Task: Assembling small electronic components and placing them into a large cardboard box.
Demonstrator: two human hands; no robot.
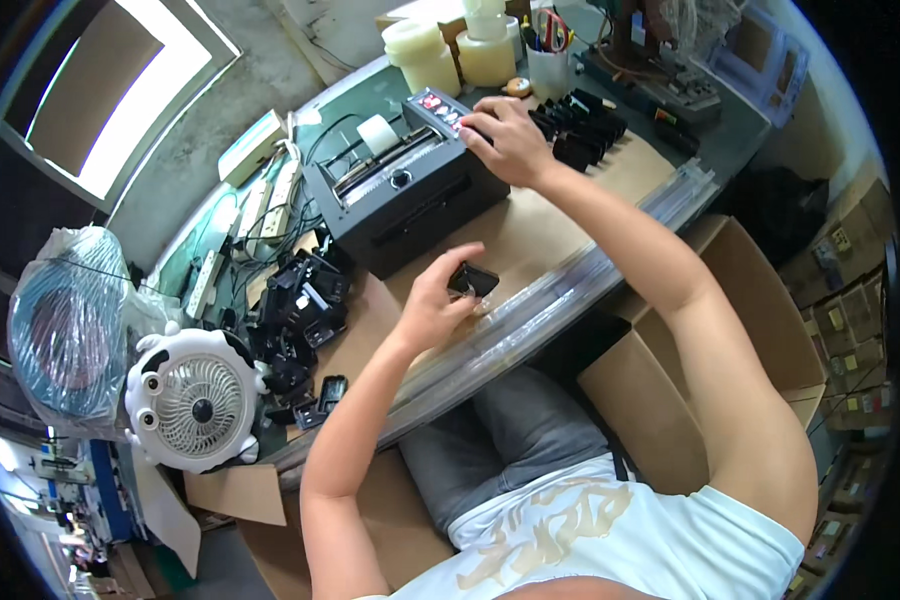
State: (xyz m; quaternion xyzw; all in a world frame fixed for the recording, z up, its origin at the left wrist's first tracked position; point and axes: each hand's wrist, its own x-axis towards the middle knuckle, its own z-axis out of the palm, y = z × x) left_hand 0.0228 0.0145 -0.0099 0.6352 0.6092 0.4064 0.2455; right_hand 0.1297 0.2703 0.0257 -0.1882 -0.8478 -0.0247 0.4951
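My left hand [435, 305] is closed on a small black plastic part [475, 281], held between thumb and fingers just above the brown board near the table's front edge. A boxy black machine [410, 210] with a white roll [377, 134] on top stands directly beyond it. At the machine's right end, my right hand [515, 145] reaches over the control panel [436, 106], which has red lit digits. Its fingers are bent and apart, the tips by the panel's edge; I make out nothing held in them. Several black parts [580, 125] stand in rows right of this hand.
A heap of black plastic pieces [300, 300] lies left of the machine, near power strips [260, 205]. A white animal-shaped fan [198, 400] stands at the left. Rolls of tape [420, 55] and a pen cup [548, 72] sit behind. Open cardboard boxes [650, 385] flank my legs.
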